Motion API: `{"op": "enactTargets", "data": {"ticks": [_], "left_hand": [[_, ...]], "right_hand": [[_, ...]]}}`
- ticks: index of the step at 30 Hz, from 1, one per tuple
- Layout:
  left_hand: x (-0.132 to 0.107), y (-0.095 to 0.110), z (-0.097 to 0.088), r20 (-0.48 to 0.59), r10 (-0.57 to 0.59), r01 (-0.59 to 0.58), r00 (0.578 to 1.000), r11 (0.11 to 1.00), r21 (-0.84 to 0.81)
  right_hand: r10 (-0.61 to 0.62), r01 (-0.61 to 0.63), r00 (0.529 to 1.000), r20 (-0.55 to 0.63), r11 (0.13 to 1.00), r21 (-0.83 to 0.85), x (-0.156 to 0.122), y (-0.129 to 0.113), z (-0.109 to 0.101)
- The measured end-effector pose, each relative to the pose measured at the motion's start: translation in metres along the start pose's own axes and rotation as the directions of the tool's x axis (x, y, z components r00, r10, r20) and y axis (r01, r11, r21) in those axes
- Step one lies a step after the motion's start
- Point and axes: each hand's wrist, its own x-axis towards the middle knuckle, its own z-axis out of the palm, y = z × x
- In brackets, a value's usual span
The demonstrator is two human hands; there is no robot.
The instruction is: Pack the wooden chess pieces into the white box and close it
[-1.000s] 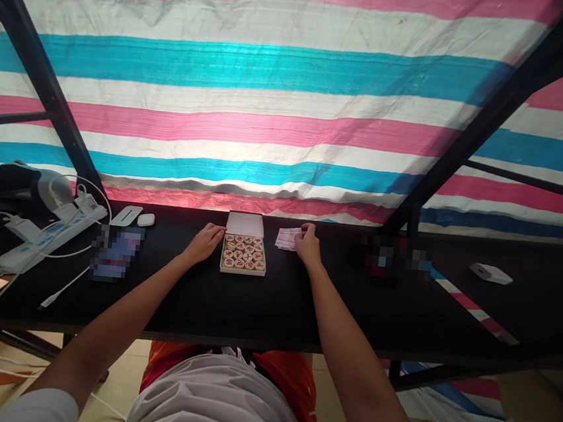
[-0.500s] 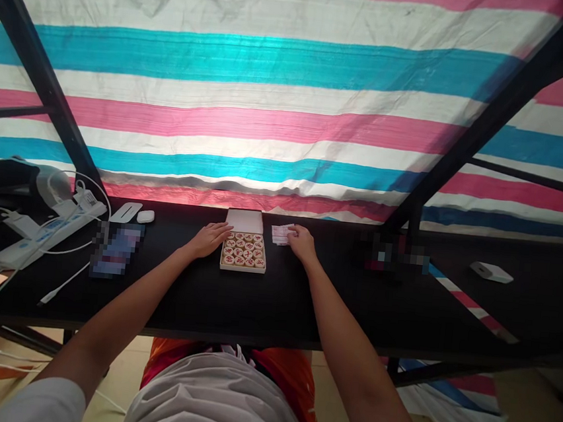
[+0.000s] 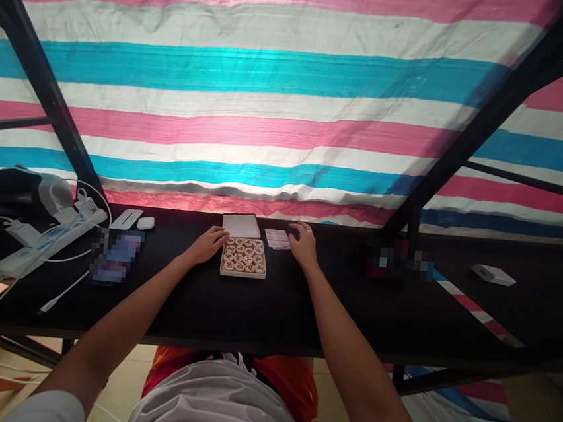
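Observation:
A shallow box (image 3: 243, 275) stands on the black table, filled with rows of round xiangqi pieces (image 3: 238, 258) marked with red characters. Its white lid (image 3: 241, 226) lies just behind it. At the box's back left corner is my left hand (image 3: 207, 244), fingers stretched out toward the edge by the lid; whether they press on it I cannot tell. To the right of the lid lies a small sheet of printed paper (image 3: 277, 239), flat on the table. Over its right edge my right hand (image 3: 303, 243) has thumb and fingers apart, with nothing visibly held.
On the left are a power strip (image 3: 52, 242) with cables, a blurred phone (image 3: 116, 258), a white flat item (image 3: 127, 219) and a small white case (image 3: 145, 223). A white device (image 3: 493, 274) sits far right. Striped sheeting (image 3: 269, 130) hangs behind the table (image 3: 251, 321).
My right hand has let go of the paper, which now lies flat. My left fingers have drawn back slightly from the pieces. The lid has shifted a little to the left. The view has tilted slightly.

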Motion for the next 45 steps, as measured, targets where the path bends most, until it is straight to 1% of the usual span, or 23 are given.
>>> {"op": "enactTargets", "data": {"ticks": [1, 3, 5, 6, 7, 8, 12, 14, 19, 24, 27, 30, 34, 36, 38, 40, 42, 44, 45], "left_hand": [[0.000, 0.000, 0.000, 0.006, -0.003, 0.003, 1.000, 1.000, 0.005], [0.000, 0.001, 0.000, 0.022, -0.008, 0.008, 1.000, 1.000, 0.015], [0.000, 0.002, -0.001, 0.030, -0.025, 0.024, 0.999, 0.999, 0.021], [0.000, 0.003, -0.001, 0.029, -0.036, 0.035, 0.999, 0.999, 0.022], [0.000, 0.003, -0.002, 0.026, -0.045, 0.044, 0.999, 0.999, 0.022], [0.000, 0.003, -0.002, 0.023, -0.051, 0.051, 0.998, 0.998, 0.022], [0.000, 0.002, -0.002, 0.025, -0.046, 0.045, 0.999, 0.999, 0.025], [0.000, 0.002, -0.003, 0.015, -0.041, 0.041, 0.999, 0.999, 0.031], [0.000, 0.004, -0.002, 0.004, -0.042, 0.042, 0.999, 0.997, 0.072], [0.000, 0.005, 0.000, 0.040, -0.049, 0.045, 0.998, 0.993, 0.106], [0.001, 0.003, 0.000, 0.031, -0.039, 0.036, 0.999, 0.995, 0.098], [0.001, 0.002, -0.001, 0.014, -0.027, 0.026, 1.000, 0.996, 0.085], [-0.001, 0.003, -0.003, 0.032, -0.020, 0.017, 0.999, 0.997, 0.074], [-0.001, 0.002, -0.003, 0.035, -0.021, 0.018, 0.999, 0.998, 0.068], [0.000, 0.000, -0.001, 0.034, -0.021, 0.019, 0.999, 0.998, 0.057], [0.001, -0.002, 0.000, 0.028, -0.016, 0.015, 0.999, 0.999, 0.045], [0.002, -0.003, 0.001, 0.005, 0.004, -0.004, 1.000, 0.999, 0.036], [0.001, -0.001, 0.001, -0.037, 0.031, -0.030, 0.999, 0.999, 0.033], [0.001, 0.001, 0.000, -0.051, 0.047, -0.045, 0.998, 0.998, 0.034]], "right_hand": [[-0.008, 0.010, 0.999, 0.036, 0.999, -0.051, -0.001, -0.001, -0.002], [-0.004, 0.030, 0.985, 0.175, 0.989, -0.145, -0.003, -0.004, -0.005], [0.004, 0.070, 0.941, 0.337, 0.976, -0.207, -0.005, -0.007, -0.007], [-0.001, 0.098, 0.919, 0.395, 0.970, -0.225, -0.006, -0.009, -0.007], [-0.008, 0.121, 0.904, 0.427, 0.963, -0.239, -0.008, -0.011, -0.007], [-0.012, 0.135, 0.900, 0.435, 0.958, -0.253, -0.009, -0.012, -0.006], [-0.025, 0.155, 0.918, 0.397, 0.942, -0.298, -0.013, -0.018, 0.000], [-0.040, 0.171, 0.918, 0.395, 0.937, -0.304, -0.014, -0.020, 0.004], [-0.059, 0.191, 0.906, 0.420, 0.941, -0.280, -0.015, -0.021, 0.008], [-0.092, 0.193, 0.924, 0.370, 0.950, -0.244, -0.013, -0.018, 0.010], [-0.117, 0.229, 0.905, 0.408, 0.944, -0.238, -0.013, -0.019, 0.011], [-0.107, 0.248, 0.884, 0.456, 0.933, -0.260, -0.014, -0.022, 0.011], [-0.088, 0.239, 0.882, 0.463, 0.930, -0.278, -0.016, -0.025, 0.011], [-0.096, 0.232, 0.893, 0.440, 0.935, -0.268, -0.017, -0.027, 0.011], [-0.122, 0.213, 0.924, 0.364, 0.952, -0.221, -0.018, -0.031, 0.011], [-0.163, 0.200, 0.946, 0.280, 0.974, -0.109, -0.019, -0.037, 0.011], [-0.215, 0.214, 0.939, 0.267, 0.976, 0.034, -0.020, -0.044, 0.010], [-0.271, 0.242, 0.911, 0.311, 0.962, 0.129, -0.023, -0.051, 0.011], [-0.289, 0.253, 0.898, 0.331, 0.956, 0.147, -0.025, -0.053, 0.011]]}}
